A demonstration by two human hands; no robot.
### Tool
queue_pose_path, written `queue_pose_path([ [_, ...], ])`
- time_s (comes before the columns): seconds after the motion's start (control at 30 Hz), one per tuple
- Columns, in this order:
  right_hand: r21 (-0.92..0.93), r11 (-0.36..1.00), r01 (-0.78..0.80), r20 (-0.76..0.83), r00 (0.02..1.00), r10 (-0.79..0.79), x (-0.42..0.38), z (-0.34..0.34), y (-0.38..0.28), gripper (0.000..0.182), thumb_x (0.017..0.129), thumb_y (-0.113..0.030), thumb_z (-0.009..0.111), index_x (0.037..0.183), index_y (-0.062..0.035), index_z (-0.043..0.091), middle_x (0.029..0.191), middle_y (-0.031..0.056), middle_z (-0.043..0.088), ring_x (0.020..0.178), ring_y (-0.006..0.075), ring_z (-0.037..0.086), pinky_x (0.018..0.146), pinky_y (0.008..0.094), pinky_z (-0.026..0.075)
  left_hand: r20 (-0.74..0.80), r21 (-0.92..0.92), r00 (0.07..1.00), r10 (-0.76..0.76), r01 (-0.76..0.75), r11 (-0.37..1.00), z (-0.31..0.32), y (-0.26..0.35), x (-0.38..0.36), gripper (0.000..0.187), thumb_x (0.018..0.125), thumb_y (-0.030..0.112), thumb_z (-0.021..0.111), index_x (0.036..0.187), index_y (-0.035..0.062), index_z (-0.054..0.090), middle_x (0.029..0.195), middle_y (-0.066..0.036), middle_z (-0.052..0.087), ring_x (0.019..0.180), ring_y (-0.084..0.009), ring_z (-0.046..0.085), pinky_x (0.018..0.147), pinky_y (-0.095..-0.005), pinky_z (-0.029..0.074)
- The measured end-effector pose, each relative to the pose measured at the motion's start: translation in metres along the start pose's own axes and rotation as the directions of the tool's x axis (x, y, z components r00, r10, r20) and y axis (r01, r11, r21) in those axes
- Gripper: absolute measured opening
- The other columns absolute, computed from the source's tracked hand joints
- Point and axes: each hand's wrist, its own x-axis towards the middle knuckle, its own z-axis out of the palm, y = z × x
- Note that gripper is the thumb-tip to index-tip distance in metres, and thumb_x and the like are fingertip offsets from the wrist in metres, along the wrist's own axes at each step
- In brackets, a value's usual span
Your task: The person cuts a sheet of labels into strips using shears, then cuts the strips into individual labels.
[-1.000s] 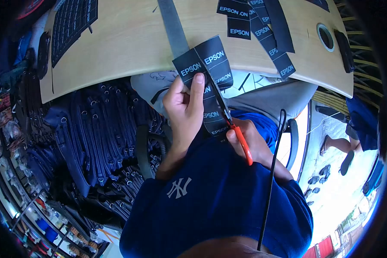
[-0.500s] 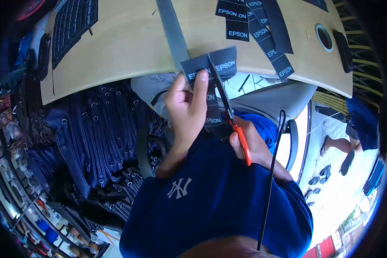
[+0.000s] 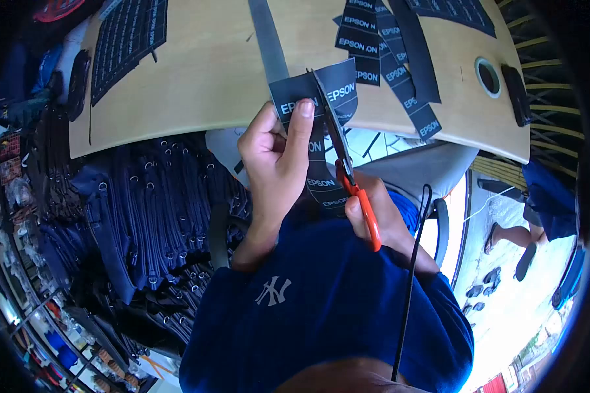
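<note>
My left hand [image 3: 275,154] pinches a dark strip of EPSON labels [image 3: 290,87] between thumb and fingers, just past the table's near edge. The strip's lower part hangs down between my hands. My right hand [image 3: 377,213] is closed round the orange handles of a pair of scissors [image 3: 364,209]. Their dark blades run up along the strip, between two columns of printed labels, with the tips showing at its top edge. To the right of the blades, a flap of the strip bends away.
On the table [image 3: 196,78] lie a metal ruler [image 3: 269,39], cut EPSON strips [image 3: 360,42], a printed sheet [image 3: 130,49] at left and another sheet [image 3: 455,13] at far right. A round ring-edged hole [image 3: 487,77] is at right. Dark straps [image 3: 157,216] hang at left. A person's leg [image 3: 514,234] shows at right.
Both hands, with the strip and scissors, have shifted slightly left. The blades now reach the strip's top edge, and the right-hand flap has turned. The whole view has also shifted a little.
</note>
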Motion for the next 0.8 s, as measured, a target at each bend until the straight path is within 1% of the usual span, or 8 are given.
queue_pose_path([
  [0.27, 0.045, 0.998, -0.035, -0.025, 0.999, 0.036, 0.016, -0.006, -0.016, 0.050, 0.087, -0.048, 0.051, 0.080, 0.0010, 0.052, 0.054, 0.0096, 0.047, 0.047, 0.0192, 0.045, 0.050, 0.0315, 0.039, 0.025, -0.012, 0.992, 0.126, -0.126, 0.992, 0.004, 0.020, 0.025, 0.026, 0.087, 0.011, 0.062, 0.065, 0.0035, 0.050, 0.050, 0.009, 0.036, 0.046, 0.0034, 0.028, 0.040, -0.0181, 0.018],
  [0.47, 0.033, 0.999, -0.031, -0.068, 0.997, 0.033, 0.034, -0.012, -0.031, 0.044, 0.090, -0.039, 0.051, 0.073, 0.0016, 0.051, 0.052, 0.0096, 0.045, 0.045, 0.0186, 0.044, 0.046, 0.0327, 0.036, 0.048, 0.034, 0.987, 0.154, -0.156, 0.987, 0.007, 0.033, 0.051, 0.027, 0.086, 0.013, 0.063, 0.064, 0.0033, 0.050, 0.050, 0.009, 0.036, 0.046, 0.0027, 0.028, 0.040, -0.0185, 0.018],
  [0.57, -0.046, 0.997, 0.062, -0.181, 0.981, -0.069, 0.053, -0.013, -0.037, 0.043, 0.092, -0.033, 0.051, 0.068, 0.0026, 0.050, 0.050, 0.0108, 0.042, 0.044, 0.0184, 0.041, 0.045, 0.0330, 0.034, 0.034, 0.018, 0.983, 0.181, -0.182, 0.983, 0.012, 0.042, 0.072, 0.027, 0.087, 0.015, 0.063, 0.065, 0.0029, 0.051, 0.051, 0.009, 0.038, 0.047, 0.0022, 0.028, 0.041, -0.0190, 0.019],
  [0.63, -0.027, 0.997, -0.068, -0.287, 0.956, 0.057, 0.073, -0.016, -0.042, 0.043, 0.092, -0.030, 0.052, 0.064, 0.0037, 0.049, 0.048, 0.0123, 0.037, 0.043, 0.0174, 0.036, 0.044, 0.0333, 0.033, 0.047, 0.027, 0.975, 0.216, -0.217, 0.976, 0.014, 0.045, 0.096, 0.027, 0.087, 0.017, 0.062, 0.066, 0.0025, 0.053, 0.052, 0.009, 0.039, 0.048, 0.0020, 0.030, 0.042, -0.0194, 0.020],
  [0.67, -0.011, 0.999, -0.045, -0.297, 0.954, 0.040, 0.084, -0.020, -0.041, 0.048, 0.092, -0.035, 0.051, 0.063, 0.0031, 0.049, 0.044, 0.0096, 0.037, 0.042, 0.0155, 0.036, 0.043, 0.0329, 0.032, 0.067, 0.046, 0.963, 0.262, -0.265, 0.963, 0.012, 0.039, 0.112, 0.026, 0.087, 0.018, 0.061, 0.068, 0.0023, 0.055, 0.053, 0.008, 0.044, 0.050, 0.0017, 0.034, 0.042, -0.0190, 0.023],
  [0.7, 0.012, 0.990, -0.140, -0.282, 0.950, 0.138, 0.094, -0.026, -0.049, 0.054, 0.092, -0.042, 0.047, 0.060, 0.0016, 0.049, 0.043, 0.0047, 0.041, 0.041, 0.0127, 0.036, 0.042, 0.0313, 0.031, 0.062, 0.045, 0.958, 0.279, -0.282, 0.958, 0.012, 0.037, 0.126, 0.026, 0.087, 0.018, 0.061, 0.068, 0.0023, 0.055, 0.053, 0.008, 0.044, 0.050, 0.0017, 0.034, 0.042, -0.0190, 0.023],
  [0.77, 0.141, 0.974, -0.177, -0.285, 0.935, 0.212, 0.113, -0.032, -0.054, 0.058, 0.092, -0.048, 0.045, 0.058, -0.0013, 0.049, 0.043, -0.0011, 0.040, 0.042, 0.0090, 0.036, 0.042, 0.0293, 0.030, 0.074, -0.072, 0.982, 0.176, -0.171, 0.983, 0.012, 0.035, 0.149, 0.024, 0.087, 0.018, 0.061, 0.071, 0.0013, 0.057, 0.056, 0.005, 0.049, 0.051, 0.0010, 0.038, 0.042, -0.0189, 0.027],
  [0.8, 0.142, 0.982, -0.125, -0.271, 0.949, 0.160, 0.120, -0.037, -0.047, 0.056, 0.091, -0.052, 0.041, 0.067, -0.0027, 0.048, 0.046, -0.0007, 0.041, 0.036, 0.0072, 0.042, 0.034, 0.0206, 0.030, 0.072, -0.041, 0.983, 0.171, -0.168, 0.985, 0.010, 0.032, 0.160, 0.023, 0.087, 0.019, 0.061, 0.074, 0.0003, 0.059, 0.060, 0.003, 0.054, 0.051, -0.0005, 0.041, 0.043, -0.0193, 0.030],
])
